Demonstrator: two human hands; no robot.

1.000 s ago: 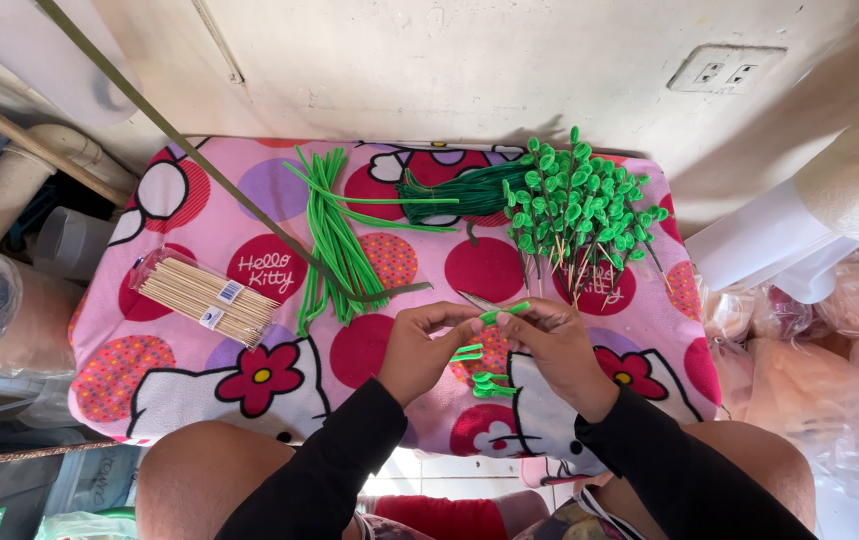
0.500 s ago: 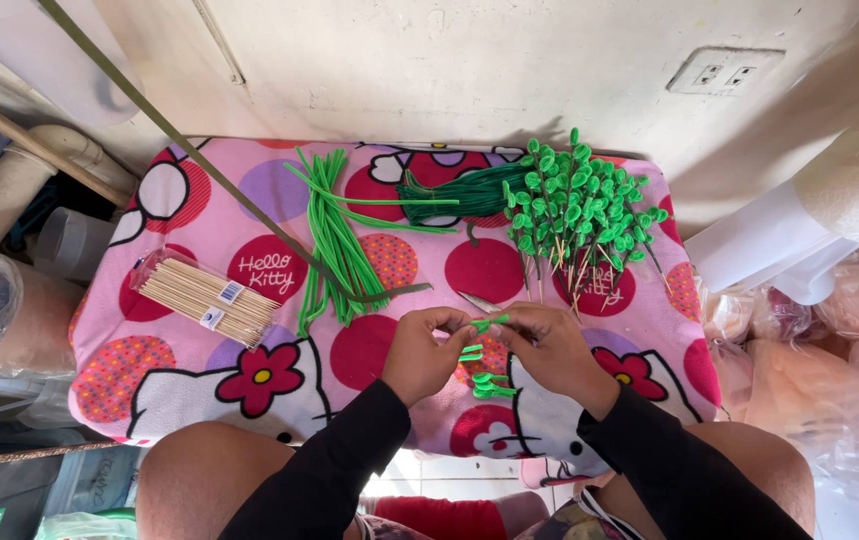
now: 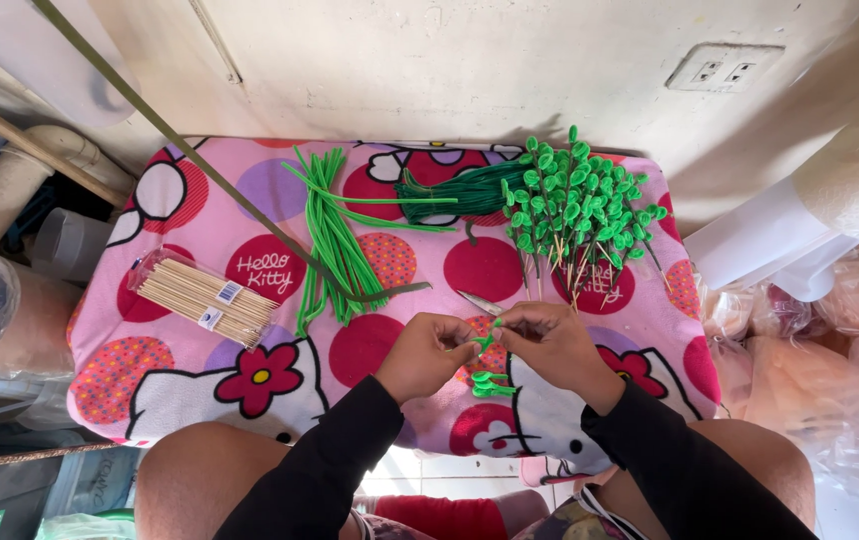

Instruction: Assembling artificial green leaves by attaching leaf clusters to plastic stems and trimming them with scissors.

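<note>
Head view: both hands, left [image 3: 430,352] and right [image 3: 550,345], pinch one green strip [image 3: 487,341]. Finished leaf picks [image 3: 575,210] heaped; uncut green strips [image 3: 335,240] and skewer pack [image 3: 205,297] remain.

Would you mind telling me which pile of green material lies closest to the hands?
The few short green pieces just below the hands; the long green strips and the leaf-tipped sticks lie farther up the cloth.

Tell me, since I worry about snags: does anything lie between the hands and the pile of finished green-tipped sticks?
Only the scissors, lying flat just beyond the left hand. The right hand faces bare cloth up to the finished sticks.
</note>
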